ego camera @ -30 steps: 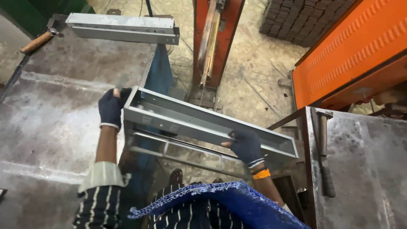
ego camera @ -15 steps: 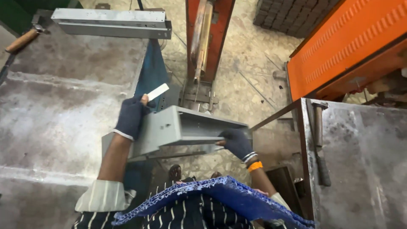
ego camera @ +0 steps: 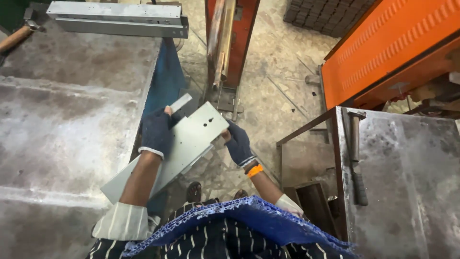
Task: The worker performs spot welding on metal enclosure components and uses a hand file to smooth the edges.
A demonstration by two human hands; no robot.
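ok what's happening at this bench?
A person in dark gloves holds a long grey sheet-metal channel in both hands: the left hand grips its left edge, the right hand the right edge near the far end. It is angled over the gap beside the steel table. A similar channel lies at the table's far end; a hammer rests on the right bench.

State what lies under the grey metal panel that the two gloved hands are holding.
Under the grey metal panel show the blue table side and speckled floor. The left hand and right hand grip it. Its underside is hidden.
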